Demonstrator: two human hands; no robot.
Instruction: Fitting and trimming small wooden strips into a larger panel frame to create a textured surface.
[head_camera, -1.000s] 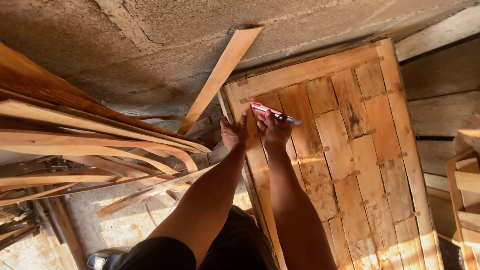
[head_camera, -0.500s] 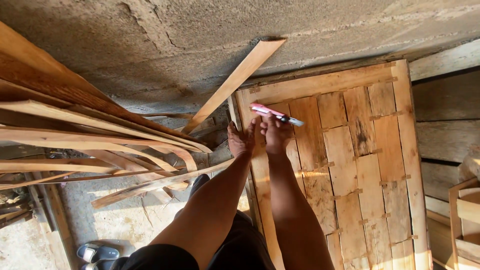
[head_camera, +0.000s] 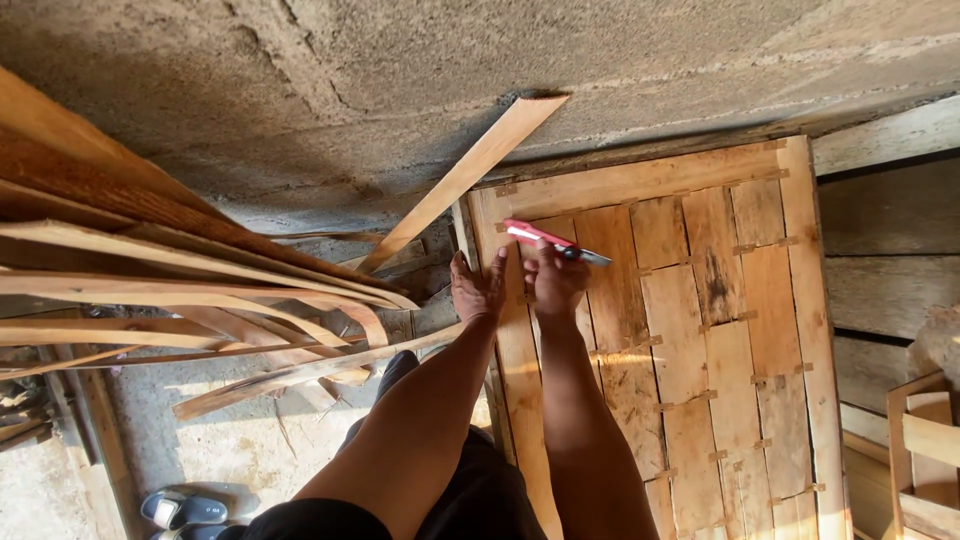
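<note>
A wooden panel (head_camera: 700, 330) made of many short boards in a frame leans against the rough concrete wall. My left hand (head_camera: 476, 288) presses flat on the panel's left frame rail, fingers spread. My right hand (head_camera: 553, 282) grips a red-handled utility knife (head_camera: 552, 242), held across the boards just below the top rail, its tip pointing right. Both forearms reach up from the bottom of the view.
A bundle of long thin wood strips (head_camera: 180, 290) juts in from the left. One plank (head_camera: 462, 178) leans on the wall above the panel. Wooden crates (head_camera: 925, 440) stand at the right. Sandals (head_camera: 185, 510) lie on the floor at bottom left.
Both hands stay on the panel with the knife in the same grip; the view has shifted slightly, and the left hand has slid a little along the frame rail.
</note>
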